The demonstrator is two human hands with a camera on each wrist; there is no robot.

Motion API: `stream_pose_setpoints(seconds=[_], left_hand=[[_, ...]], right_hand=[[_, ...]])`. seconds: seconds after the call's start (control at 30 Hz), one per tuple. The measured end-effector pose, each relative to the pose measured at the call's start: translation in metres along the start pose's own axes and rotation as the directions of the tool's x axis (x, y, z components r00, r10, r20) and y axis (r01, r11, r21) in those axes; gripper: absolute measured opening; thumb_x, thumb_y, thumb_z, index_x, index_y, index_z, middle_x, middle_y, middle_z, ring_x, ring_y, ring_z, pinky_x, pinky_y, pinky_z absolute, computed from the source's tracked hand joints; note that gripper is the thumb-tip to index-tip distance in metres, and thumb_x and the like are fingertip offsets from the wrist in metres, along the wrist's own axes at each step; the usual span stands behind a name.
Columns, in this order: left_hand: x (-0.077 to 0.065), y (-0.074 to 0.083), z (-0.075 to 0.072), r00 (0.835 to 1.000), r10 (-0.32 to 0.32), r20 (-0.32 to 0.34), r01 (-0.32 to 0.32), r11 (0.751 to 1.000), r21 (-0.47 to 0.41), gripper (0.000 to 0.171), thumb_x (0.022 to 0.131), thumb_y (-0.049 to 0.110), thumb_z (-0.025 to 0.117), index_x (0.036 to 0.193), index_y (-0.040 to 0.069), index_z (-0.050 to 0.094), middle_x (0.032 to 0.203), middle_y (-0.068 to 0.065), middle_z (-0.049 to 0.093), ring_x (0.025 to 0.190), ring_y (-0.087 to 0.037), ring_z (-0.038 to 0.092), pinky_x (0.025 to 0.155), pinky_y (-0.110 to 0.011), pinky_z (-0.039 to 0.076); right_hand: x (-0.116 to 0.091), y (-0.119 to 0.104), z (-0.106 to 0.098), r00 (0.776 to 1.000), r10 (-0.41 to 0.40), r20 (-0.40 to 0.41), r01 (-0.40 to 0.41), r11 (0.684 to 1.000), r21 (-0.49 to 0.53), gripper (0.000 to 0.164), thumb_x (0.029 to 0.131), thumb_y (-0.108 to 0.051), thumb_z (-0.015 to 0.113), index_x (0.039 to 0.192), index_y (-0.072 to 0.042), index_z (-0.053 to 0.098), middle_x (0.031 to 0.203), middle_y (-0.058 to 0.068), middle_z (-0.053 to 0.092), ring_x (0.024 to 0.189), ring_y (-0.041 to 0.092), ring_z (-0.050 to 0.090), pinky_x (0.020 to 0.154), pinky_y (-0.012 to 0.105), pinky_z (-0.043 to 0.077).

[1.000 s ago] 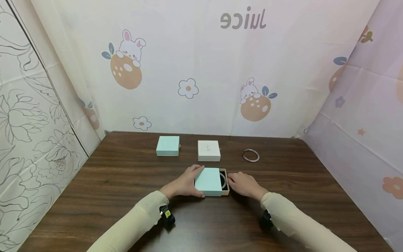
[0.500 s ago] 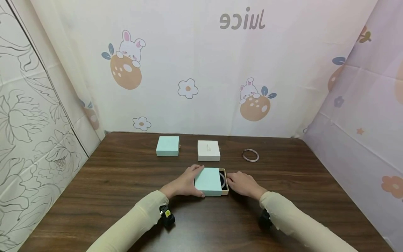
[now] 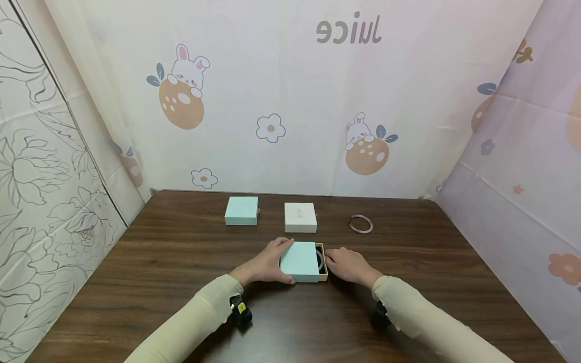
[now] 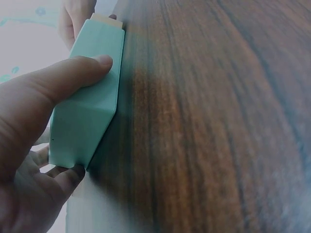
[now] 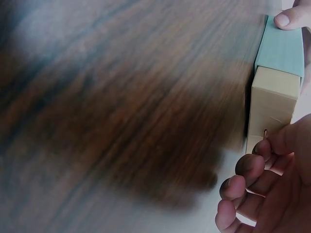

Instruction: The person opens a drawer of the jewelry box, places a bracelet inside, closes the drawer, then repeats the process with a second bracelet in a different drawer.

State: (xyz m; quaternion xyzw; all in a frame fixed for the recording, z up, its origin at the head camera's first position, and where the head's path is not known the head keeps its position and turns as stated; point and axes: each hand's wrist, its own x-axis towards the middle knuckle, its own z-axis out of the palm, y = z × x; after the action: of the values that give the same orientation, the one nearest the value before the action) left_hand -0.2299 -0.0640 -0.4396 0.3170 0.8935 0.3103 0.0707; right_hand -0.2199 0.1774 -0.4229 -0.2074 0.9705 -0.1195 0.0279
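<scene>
A mint-green slide-out box (image 3: 299, 261) lies mid-table, its cream drawer (image 3: 324, 276) sticking out a little on the right. Part of a pale bangle (image 3: 320, 259) shows on the drawer's dark lining. My left hand (image 3: 268, 262) grips the sleeve from the left; its thumb presses the near side in the left wrist view. At the drawer's end is my right hand (image 3: 350, 264), its fingers curled. In the right wrist view, thumb and index finger meet at a small pull loop (image 5: 265, 133) on the drawer front.
Behind stand another mint-green box (image 3: 241, 210) and a white box (image 3: 300, 217) with small print. A second bangle (image 3: 360, 224) lies at the back right of the dark wooden table (image 3: 181, 242). A printed curtain (image 3: 272, 75) hangs beyond the far edge.
The drawer has slid slightly left into the sleeve, and my right hand has moved left with it. My left hand keeps its grip on the box in place.
</scene>
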Motion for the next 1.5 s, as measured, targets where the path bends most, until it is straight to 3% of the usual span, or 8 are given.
stream_pose_setpoints(seconds=[1.5], left_hand=[[-0.001, 0.002, -0.001, 1.000, -0.001, -0.003, 0.001, 1.000, -0.011, 0.100, 0.062, 0.038, 0.077, 0.140, 0.006, 0.022, 0.134, -0.005, 0.028, 0.116, -0.019, 0.031, 0.090, -0.034, 0.034]], right_hand=[[0.007, -0.010, 0.006, 1.000, 0.008, 0.027, -0.008, 1.000, -0.002, 0.025, 0.092, -0.023, 0.041, 0.070, -0.019, 0.052, 0.056, -0.005, 0.045, 0.051, 0.010, 0.043, 0.049, 0.030, 0.035]])
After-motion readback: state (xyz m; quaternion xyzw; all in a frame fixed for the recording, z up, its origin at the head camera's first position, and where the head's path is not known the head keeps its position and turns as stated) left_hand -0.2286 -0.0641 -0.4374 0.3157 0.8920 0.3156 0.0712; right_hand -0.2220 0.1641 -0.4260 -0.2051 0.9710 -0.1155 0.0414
